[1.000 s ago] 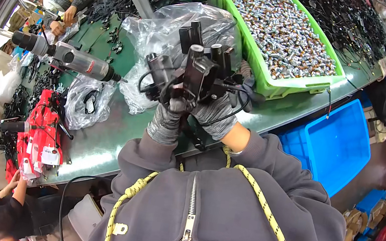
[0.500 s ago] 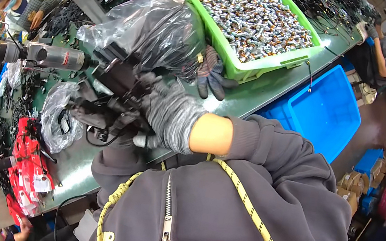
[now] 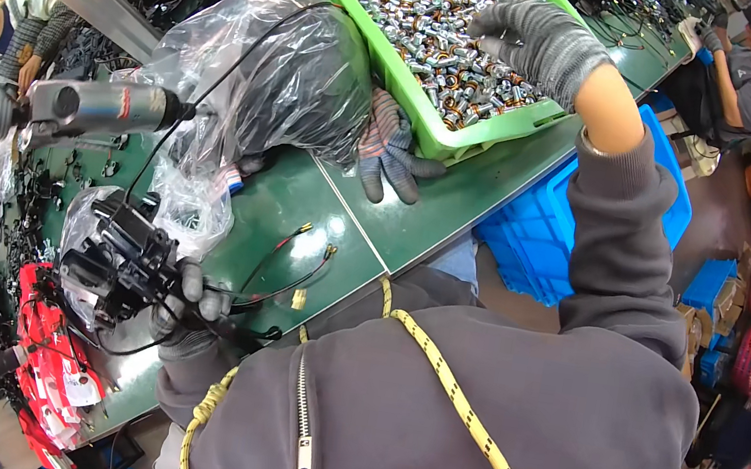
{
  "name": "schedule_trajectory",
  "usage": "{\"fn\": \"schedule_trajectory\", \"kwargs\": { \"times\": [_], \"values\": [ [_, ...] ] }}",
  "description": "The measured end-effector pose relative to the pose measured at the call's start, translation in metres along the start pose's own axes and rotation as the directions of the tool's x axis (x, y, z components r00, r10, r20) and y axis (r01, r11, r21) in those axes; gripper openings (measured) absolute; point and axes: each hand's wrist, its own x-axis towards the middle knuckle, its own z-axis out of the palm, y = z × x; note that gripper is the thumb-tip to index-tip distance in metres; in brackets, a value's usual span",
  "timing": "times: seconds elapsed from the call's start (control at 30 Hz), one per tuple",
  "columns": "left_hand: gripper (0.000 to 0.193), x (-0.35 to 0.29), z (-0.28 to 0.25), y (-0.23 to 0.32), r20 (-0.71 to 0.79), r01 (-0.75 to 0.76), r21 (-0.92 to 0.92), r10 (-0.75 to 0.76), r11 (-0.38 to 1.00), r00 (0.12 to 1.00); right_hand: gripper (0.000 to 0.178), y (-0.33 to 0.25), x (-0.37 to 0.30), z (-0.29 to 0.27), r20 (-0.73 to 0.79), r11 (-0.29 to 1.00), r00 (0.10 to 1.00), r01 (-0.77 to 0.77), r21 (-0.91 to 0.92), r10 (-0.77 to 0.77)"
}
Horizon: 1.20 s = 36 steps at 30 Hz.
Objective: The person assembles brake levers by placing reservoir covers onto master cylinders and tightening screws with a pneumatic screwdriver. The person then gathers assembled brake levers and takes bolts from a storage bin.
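Note:
My left hand (image 3: 192, 309), in a grey glove, is closed on a black plastic assembly with trailing cables (image 3: 131, 260) over the table. Thin leads (image 3: 292, 266) with coloured ends stretch from it to the right. My right hand (image 3: 543, 45), gloved in striped grey, is above the metal parts in the green bin (image 3: 420, 109). Its fingers are slightly bent and apart, and nothing shows in them. Small silvery cylindrical metal parts (image 3: 402, 3) with orange-brown bands fill that bin.
A power screwdriver (image 3: 101, 108) hangs at the left. A clear bag with dark contents (image 3: 293, 74) and a loose glove (image 3: 389, 148) lie by the bin. Red packets (image 3: 48, 350) are at lower left, blue crates (image 3: 534, 225) beyond the table edge. Co-workers (image 3: 747, 87) are at both sides.
My right hand has left the black assembly and moved up and right, over the bin. My left hand has lowered the assembly toward the near left. The screwdriver has shifted left.

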Motion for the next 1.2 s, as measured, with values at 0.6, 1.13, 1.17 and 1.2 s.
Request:
{"fn": "schedule_trajectory", "kwargs": {
  "times": [0.6, 1.13, 1.17, 1.2],
  "values": [
    [0.05, 0.051, 0.012, 0.075, 0.22, -0.091, 0.763, -0.124, 0.64, 0.968, 0.026, -0.009, 0.019, 0.026, 0.597, 0.909, 0.734, 0.416, -0.019, -0.324],
    [0.048, 0.027, 0.029, 0.032, 0.084, -0.119, 0.985, -0.246, -0.127, 0.966, 0.032, -0.028, -0.02, 0.024, -0.084, 0.799, 0.904, 0.41, 0.439, -0.418],
    [0.048, 0.024, 0.03, 0.031, 0.074, -0.112, 0.983, -0.245, -0.145, 0.967, 0.032, -0.046, -0.018, 0.025, -0.015, 0.731, 0.895, 0.375, 0.57, -0.447],
    [0.048, 0.02, 0.03, 0.03, 0.066, -0.106, 0.982, -0.239, -0.157, 0.969, 0.033, -0.072, -0.015, 0.026, 0.052, 0.659, 0.876, 0.32, 0.681, -0.479]
  ]
}}
